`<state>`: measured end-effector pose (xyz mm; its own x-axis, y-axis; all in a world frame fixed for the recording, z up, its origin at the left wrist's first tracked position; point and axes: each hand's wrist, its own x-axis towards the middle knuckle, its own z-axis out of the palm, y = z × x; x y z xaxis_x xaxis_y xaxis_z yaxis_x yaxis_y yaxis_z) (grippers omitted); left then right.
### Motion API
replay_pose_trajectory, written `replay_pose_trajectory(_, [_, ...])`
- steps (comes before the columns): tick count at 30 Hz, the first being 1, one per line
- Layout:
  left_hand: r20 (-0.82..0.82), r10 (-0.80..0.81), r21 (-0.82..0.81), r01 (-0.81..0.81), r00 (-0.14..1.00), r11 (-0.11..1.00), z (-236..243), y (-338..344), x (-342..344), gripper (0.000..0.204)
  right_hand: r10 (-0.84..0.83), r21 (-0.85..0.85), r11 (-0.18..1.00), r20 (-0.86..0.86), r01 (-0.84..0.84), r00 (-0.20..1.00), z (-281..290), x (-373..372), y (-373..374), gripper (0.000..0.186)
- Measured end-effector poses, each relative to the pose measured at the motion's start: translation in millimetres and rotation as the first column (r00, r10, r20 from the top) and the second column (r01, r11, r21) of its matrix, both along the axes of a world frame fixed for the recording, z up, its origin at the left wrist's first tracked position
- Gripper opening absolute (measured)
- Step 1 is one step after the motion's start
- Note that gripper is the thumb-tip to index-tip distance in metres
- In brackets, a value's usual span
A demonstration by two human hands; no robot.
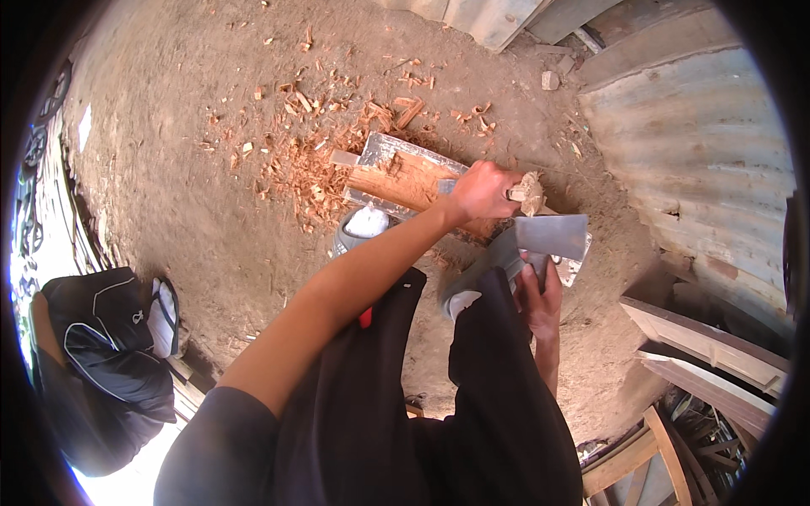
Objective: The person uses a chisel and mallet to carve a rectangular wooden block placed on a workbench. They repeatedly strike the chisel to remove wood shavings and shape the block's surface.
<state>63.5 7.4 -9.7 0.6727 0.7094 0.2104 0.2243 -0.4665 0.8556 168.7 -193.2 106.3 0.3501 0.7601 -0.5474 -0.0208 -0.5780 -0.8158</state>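
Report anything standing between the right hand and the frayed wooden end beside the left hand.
In this view, the metal blade in the right hand lies between that hand and the wooden end; nothing else visible does.

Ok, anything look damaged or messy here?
Yes: the wooden handle end jutting from the left hand looks ragged and splayed, as if battered. Wood shavings also litter the dirt ground beyond the wood block's left end.
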Motion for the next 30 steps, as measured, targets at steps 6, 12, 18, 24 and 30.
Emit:
replay_pose_trajectory(6, [-0.029, -0.093, -0.023, 0.092, 0.995, 0.995, 2.5, 1.1, -0.8, 0.024, -0.247, 0.135, 0.958, -0.068, 0.255, 0.967, 19.6, 3.1, 2.5, 0.030])
replay_pose_trajectory(12, [-0.075, -0.222, -0.006, 0.222, 0.972, 0.975, 2.4, -3.6, -1.7, 0.028, -0.091, -0.019, 0.996, 0.018, 0.091, 0.996, 8.4, 10.5, 3.6, 0.029])
replay_pose_trajectory(18, [-0.087, -0.198, -0.001, 0.198, 0.976, 0.980, 3.5, -5.0, -1.9, 0.029, -0.252, 0.085, 0.963, -0.051, 0.255, 0.966, 16.0, 0.5, 10.3, 0.028])
replay_pose_trajectory(24, [-0.142, -0.243, 0.016, 0.248, 0.960, 0.969, -5.6, -5.5, 0.5, 0.031, -0.155, -0.053, 0.987, -0.108, 0.150, 0.982, 23.7, 18.2, 11.2, 0.029])
replay_pose_trajectory(30, [-0.178, -0.259, -0.017, 0.260, 0.949, 0.965, 4.9, -7.0, 1.3, 0.030, -0.197, -0.046, 0.980, -0.110, 0.193, 0.974, 6.2, 12.2, 4.0, 0.031])
